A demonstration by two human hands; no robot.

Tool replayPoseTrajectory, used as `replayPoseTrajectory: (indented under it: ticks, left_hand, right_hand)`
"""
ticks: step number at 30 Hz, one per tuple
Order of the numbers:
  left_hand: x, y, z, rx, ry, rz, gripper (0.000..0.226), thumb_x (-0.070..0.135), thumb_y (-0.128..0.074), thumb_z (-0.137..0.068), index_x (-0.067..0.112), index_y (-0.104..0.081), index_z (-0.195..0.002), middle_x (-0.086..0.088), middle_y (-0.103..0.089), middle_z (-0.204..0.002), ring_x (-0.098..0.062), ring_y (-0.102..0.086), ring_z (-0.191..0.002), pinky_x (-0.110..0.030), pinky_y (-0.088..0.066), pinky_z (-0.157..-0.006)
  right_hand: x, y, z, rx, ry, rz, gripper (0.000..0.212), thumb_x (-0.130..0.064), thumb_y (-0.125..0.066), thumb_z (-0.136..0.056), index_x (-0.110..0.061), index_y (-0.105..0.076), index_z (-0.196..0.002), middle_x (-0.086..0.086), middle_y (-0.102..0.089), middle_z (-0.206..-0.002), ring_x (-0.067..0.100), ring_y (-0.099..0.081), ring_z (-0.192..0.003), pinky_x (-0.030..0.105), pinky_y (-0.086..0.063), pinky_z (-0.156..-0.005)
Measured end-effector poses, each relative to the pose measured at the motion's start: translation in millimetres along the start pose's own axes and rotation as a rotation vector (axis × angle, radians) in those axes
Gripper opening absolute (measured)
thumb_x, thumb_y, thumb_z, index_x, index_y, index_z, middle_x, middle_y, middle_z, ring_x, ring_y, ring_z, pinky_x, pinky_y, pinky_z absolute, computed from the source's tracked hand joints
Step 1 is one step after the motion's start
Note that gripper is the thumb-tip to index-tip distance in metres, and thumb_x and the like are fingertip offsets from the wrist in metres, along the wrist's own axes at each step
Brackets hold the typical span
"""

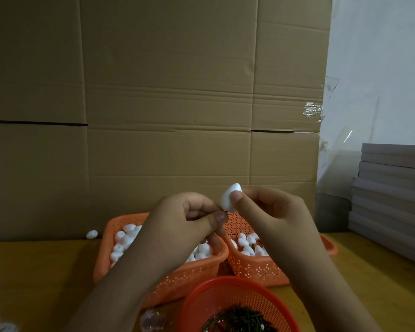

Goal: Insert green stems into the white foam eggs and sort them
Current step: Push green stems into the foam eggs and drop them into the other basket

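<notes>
While both hands hang above the baskets at lower centre of the frame, the right hand (pixel 271 212) pinches a white foam egg (pixel 230 197) between thumb and curled fingers, the egg held up against the brown cardboard wall (pixel 168 92) that fills the upper frame. Just left of it, the left hand (pixel 189 219) has its thumb and forefinger pressed together right at the egg's lower end; a dark speck shows at the thumb tip, possibly the end of a green stem, though it is too small to tell. Below the hands, two rectangular orange baskets sit side by side on the yellowish table (pixel 38 279): the left basket (pixel 177 281) and the right basket (pixel 256 271), each holding a heap of white foam eggs. At the bottom centre, a round orange basket (pixel 225 291) holds a tangle of dark green stems (pixel 240 319). One loose egg (pixel 91 234) lies on the table at the foot of the cardboard, left of the baskets. At the right edge stands a stack of grey flat boards (pixel 393 200).
</notes>
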State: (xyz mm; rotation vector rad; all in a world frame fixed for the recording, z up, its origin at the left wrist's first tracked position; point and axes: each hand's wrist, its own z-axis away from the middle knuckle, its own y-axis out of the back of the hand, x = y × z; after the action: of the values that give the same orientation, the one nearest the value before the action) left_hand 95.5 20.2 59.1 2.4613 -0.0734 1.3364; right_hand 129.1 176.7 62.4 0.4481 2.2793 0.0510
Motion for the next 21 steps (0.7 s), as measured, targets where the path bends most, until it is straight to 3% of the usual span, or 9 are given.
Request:
replayPoseTrajectory:
  ticks: [6, 9, 12, 16, 19, 21]
  left_hand:
    - [-4.1, -1.2, -2.1, 0.031, 0.008, 0.03, 0.015, 0.016, -0.071, -0.083, 0.019, -0.073, -0.069, -0.001, -0.072, -0.065, -0.005, -0.065, -0.053, -0.016, -0.052, -0.055]
    - [-7.7, -3.0, -4.3, 0.009, 0.023, -0.014, 0.017, 0.02, -0.071, -0.084, 0.03, -0.074, -0.071, 0.002, -0.073, -0.065, -0.003, -0.066, -0.053, -0.015, -0.052, -0.054]
    - [-14.5, -3.8, -6.3, -0.028, 0.01, -0.051, 0.018, 0.02, -0.069, -0.086, 0.034, -0.074, -0.075, 0.006, -0.074, -0.068, -0.003, -0.068, -0.058, -0.015, -0.054, -0.059]
    - [-24.6, -3.1, -8.4, -0.005, 0.003, -0.06, 0.014, 0.022, -0.069, -0.087, 0.036, -0.073, -0.086, 0.01, -0.075, -0.081, -0.008, -0.072, -0.07, -0.026, -0.057, -0.07]
    - [-28.3, 3.5, -12.0, 0.009, 0.012, -0.107, 0.012, 0.022, -0.067, -0.09, 0.032, -0.072, -0.092, 0.01, -0.075, -0.082, -0.007, -0.07, -0.064, -0.017, -0.053, -0.061]
    - [-33.6, 10.0, -15.1, 0.042, 0.041, -0.16, 0.012, 0.023, -0.066, -0.09, 0.033, -0.07, -0.093, 0.01, -0.074, -0.081, -0.006, -0.068, -0.063, -0.018, -0.052, -0.061]
  right_hand:
    - [1.6, 6.5, -1.5, -0.106, -0.064, -0.047, 0.011, -0.041, -0.065, -0.08, -0.032, -0.072, -0.08, -0.012, -0.074, -0.079, -0.001, -0.068, -0.076, 0.008, -0.05, -0.066]
    - [5.0, 3.8, -0.9, -0.183, -0.081, -0.017, 0.011, -0.037, -0.068, -0.082, -0.028, -0.072, -0.086, -0.01, -0.074, -0.083, 0.002, -0.069, -0.078, 0.015, -0.054, -0.071]
    - [9.2, 3.3, -2.8, -0.159, -0.078, 0.031, 0.007, -0.033, -0.066, -0.085, -0.028, -0.071, -0.087, -0.012, -0.073, -0.081, 0.001, -0.068, -0.075, 0.014, -0.053, -0.068]
    - [17.5, 10.4, -6.8, -0.084, -0.139, -0.044, 0.006, -0.032, -0.068, -0.083, -0.028, -0.071, -0.086, -0.005, -0.074, -0.077, 0.007, -0.071, -0.071, 0.016, -0.055, -0.064]
    - [28.1, 15.8, -9.4, -0.063, -0.203, -0.094, 0.006, -0.03, -0.07, -0.083, -0.027, -0.071, -0.088, -0.003, -0.074, -0.078, 0.008, -0.071, -0.073, 0.015, -0.055, -0.064]
    - [44.0, 19.1, -12.3, -0.034, -0.23, 0.018, 0.009, -0.031, -0.07, -0.084, -0.031, -0.07, -0.093, -0.007, -0.074, -0.083, 0.005, -0.07, -0.079, 0.019, -0.056, -0.067]
